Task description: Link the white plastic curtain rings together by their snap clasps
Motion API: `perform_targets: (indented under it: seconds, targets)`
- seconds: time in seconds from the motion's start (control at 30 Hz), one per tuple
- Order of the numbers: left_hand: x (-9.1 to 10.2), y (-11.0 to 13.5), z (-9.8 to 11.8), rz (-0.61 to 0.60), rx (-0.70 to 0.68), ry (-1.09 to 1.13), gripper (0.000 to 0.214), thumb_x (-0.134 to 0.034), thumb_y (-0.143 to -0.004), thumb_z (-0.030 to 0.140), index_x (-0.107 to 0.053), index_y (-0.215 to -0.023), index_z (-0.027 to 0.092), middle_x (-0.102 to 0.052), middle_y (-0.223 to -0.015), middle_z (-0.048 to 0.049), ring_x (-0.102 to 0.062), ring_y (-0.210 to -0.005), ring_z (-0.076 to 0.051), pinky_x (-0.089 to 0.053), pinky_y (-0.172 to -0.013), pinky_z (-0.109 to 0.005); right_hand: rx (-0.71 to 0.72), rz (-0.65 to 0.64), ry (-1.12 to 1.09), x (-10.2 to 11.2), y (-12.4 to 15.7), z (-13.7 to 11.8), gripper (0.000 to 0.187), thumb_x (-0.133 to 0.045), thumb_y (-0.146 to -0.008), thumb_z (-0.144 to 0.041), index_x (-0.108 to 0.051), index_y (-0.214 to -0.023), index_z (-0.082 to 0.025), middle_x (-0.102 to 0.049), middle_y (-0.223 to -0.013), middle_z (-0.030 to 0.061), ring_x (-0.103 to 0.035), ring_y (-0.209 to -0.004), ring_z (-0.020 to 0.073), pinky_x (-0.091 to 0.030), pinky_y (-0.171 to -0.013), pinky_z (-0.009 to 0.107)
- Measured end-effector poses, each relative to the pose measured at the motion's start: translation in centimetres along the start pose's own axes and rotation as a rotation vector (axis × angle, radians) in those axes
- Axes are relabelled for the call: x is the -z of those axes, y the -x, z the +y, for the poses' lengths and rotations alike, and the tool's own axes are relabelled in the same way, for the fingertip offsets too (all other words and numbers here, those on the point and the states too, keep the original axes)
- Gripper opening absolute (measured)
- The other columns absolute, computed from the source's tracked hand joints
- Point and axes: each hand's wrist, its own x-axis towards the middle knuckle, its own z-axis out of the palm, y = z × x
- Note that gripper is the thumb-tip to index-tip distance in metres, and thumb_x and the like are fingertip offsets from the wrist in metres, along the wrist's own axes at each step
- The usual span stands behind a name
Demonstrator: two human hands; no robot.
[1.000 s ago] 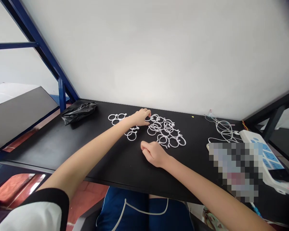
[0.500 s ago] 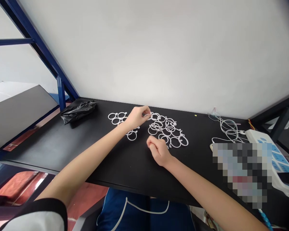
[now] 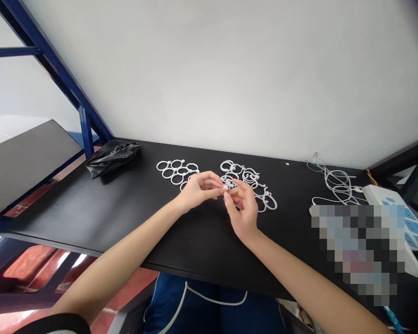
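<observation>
My left hand (image 3: 199,191) and my right hand (image 3: 244,208) meet over the middle of the black table. Between their fingertips is a small white ring (image 3: 226,187), which looks like a plastic curtain ring; the fingers cover most of it. The left thumb and forefinger pinch it from the left, and the right thumb and fingers close on it from the right. Just behind and to the right lies a loose pile of white rings (image 3: 257,176) with small end pieces. To the left, beyond my left hand, a flatter group of white rings (image 3: 183,162) lies side by side.
A crumpled black plastic bag (image 3: 113,160) lies at the table's far left. On the right are tangled white cables (image 3: 337,185), a white and blue power strip (image 3: 378,197) and a blurred-out item (image 3: 355,250). The wall (image 3: 209,83) rises directly behind the black table (image 3: 195,241).
My left hand has come back from the far edge of the right pile, bringing a white ring toward me. My right hand has opened from a fist and now grips it too.
</observation>
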Motion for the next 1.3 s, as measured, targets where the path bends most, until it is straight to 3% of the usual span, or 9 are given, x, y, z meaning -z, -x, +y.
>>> perform_targets:
  seconds: [0.2, 0.43, 0.53, 0.7, 0.8, 0.9, 1.0, 1.3]
  targets:
    - [0.1, -0.1, -0.2, -0.033, -0.047, -0.059, 0.04, -0.08, -0.075, 0.024, -0.067, -0.112, 0.015, -0.077, -0.09, -0.0071, -0.072, -0.079, -0.016, -0.057, -0.073, -0.026, -0.005, 0.003, 0.051, 0.0, 0.0, 0.4, 0.016, -0.059, -0.093, -0.022, -0.062, -0.108, -0.023, -0.068, -0.08, 0.0007, -0.066, -0.065, 0.0134, -0.052, -0.053, 0.025]
    - [-0.2, 0.0, -0.5, -0.045, -0.088, -0.097, 0.024, -0.076, -0.078, 0.026, -0.072, -0.099, 0.014, -0.076, -0.092, -0.0073, -0.072, -0.084, -0.017, -0.057, -0.068, -0.023, 0.005, 0.02, 0.079, 0.1, -0.1, 0.6, 0.009, -0.058, -0.094, -0.025, -0.064, -0.1, -0.022, -0.068, -0.083, 0.0014, -0.063, -0.062, 0.0117, -0.05, -0.051, 0.024]
    - [-0.2, 0.1, -0.3, -0.05, -0.059, -0.1, 0.025, -0.076, -0.079, 0.029, -0.071, -0.099, 0.015, -0.075, -0.091, -0.0065, -0.072, -0.084, -0.017, -0.056, -0.066, -0.022, 0.005, 0.039, 0.082, 0.1, -0.1, 0.7, 0.009, -0.058, -0.094, -0.025, -0.064, -0.1, -0.022, -0.066, -0.081, 0.0004, -0.057, -0.054, 0.009, -0.047, -0.047, 0.023]
    - [-0.4, 0.2, 0.2, -0.049, -0.077, -0.132, 0.027, -0.076, -0.079, 0.033, -0.07, -0.097, 0.014, -0.072, -0.092, -0.0072, -0.069, -0.09, -0.019, -0.056, -0.067, -0.024, -0.006, 0.089, 0.074, 0.3, 0.0, 0.8, 0.011, -0.058, -0.094, -0.029, -0.063, -0.102, -0.023, -0.066, -0.084, 0.0025, -0.059, -0.057, 0.0106, -0.046, -0.046, 0.024]
    - [-0.3, 0.3, 0.4, -0.026, -0.132, -0.236, 0.032, -0.079, -0.074, 0.032, -0.068, -0.099, 0.015, -0.068, -0.107, -0.0098, -0.062, -0.098, -0.019, -0.051, -0.062, -0.021, -0.004, 0.101, 0.083, 0.4, 0.0, 0.9, 0.011, -0.057, -0.095, -0.03, -0.061, -0.102, -0.022, -0.065, -0.083, 0.0026, -0.059, -0.057, 0.0108, -0.046, -0.046, 0.024]
    - [-0.2, 0.3, 0.4, -0.027, -0.157, -0.367, 0.045, -0.082, -0.068, 0.026, -0.064, -0.108, 0.018, -0.06, -0.121, -0.01, -0.054, -0.088, -0.014, -0.04, -0.05, -0.017, 0.003, 0.091, 0.076, 0.4, 0.1, 1.0, 0.011, -0.055, -0.096, -0.029, -0.06, -0.102, -0.022, -0.064, -0.083, 0.0021, -0.058, -0.058, 0.0104, -0.047, -0.048, 0.024]
    - [-0.2, 0.3, 0.3, -0.058, -0.15, -0.425, 0.051, -0.082, -0.068, 0.026, -0.061, -0.114, 0.02, -0.058, -0.12, -0.0088, -0.047, -0.074, -0.009, -0.034, -0.046, -0.016, 0.018, 0.068, 0.068, 0.4, 0.2, 1.0, 0.01, -0.055, -0.096, -0.027, -0.059, -0.103, -0.023, -0.063, -0.085, 0.0018, -0.057, -0.057, 0.0098, -0.048, -0.049, 0.024]
    - [0.1, 0.0, 0.4, -0.124, -0.089, -0.39, 0.052, -0.08, -0.073, 0.037, -0.061, -0.117, 0.018, -0.06, -0.118, -0.0091, -0.053, -0.072, -0.008, -0.038, -0.048, -0.017, -0.002, 0.075, -0.009, 0.5, 0.1, 0.6, 0.009, -0.052, -0.098, -0.028, -0.056, -0.103, -0.023, -0.059, -0.077, -0.0019, -0.051, -0.049, 0.0072, -0.046, -0.046, 0.023]
